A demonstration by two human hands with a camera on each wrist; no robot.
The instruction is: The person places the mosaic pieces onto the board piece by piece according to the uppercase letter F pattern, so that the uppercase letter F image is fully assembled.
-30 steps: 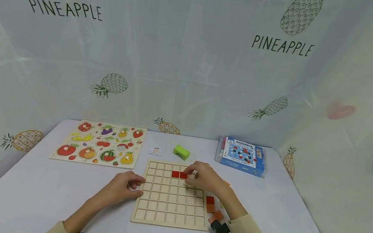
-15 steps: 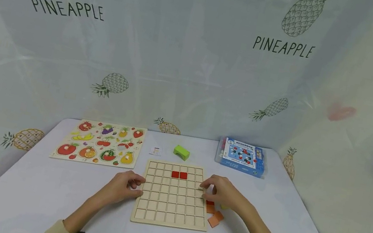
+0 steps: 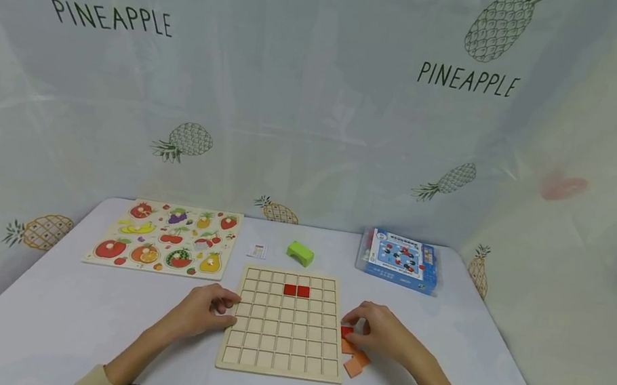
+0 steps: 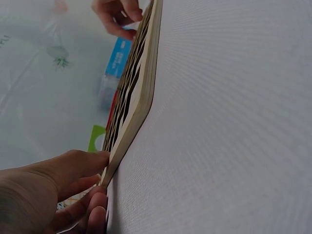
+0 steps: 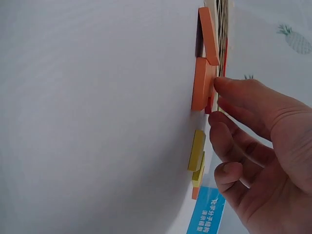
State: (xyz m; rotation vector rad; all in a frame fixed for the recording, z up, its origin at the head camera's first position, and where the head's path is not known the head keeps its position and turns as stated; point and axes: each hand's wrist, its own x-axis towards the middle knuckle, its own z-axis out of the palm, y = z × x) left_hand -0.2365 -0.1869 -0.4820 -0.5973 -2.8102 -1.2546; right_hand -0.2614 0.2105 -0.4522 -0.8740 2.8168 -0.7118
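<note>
A wooden grid board lies on the table, with two red square tiles side by side in its second row. My left hand rests at the board's left edge, its fingertips and thumb touching the rim; the left wrist view shows the thumb right at the wooden edge. Off the board's right side, my right hand pinches a loose red tile between thumb and forefinger. Orange tiles lie just below it. In the right wrist view the red tile shows partly between the fingertips.
Yellow tiles lie beyond the right hand. Behind the board stand a green arched block and a small printed card. A fruit puzzle board lies back left, a blue boxed set back right.
The right hand has moved from above the grid, near the two set red tiles, rightward and toward the body to the loose tiles. The left hand has stayed at the board's edge.
</note>
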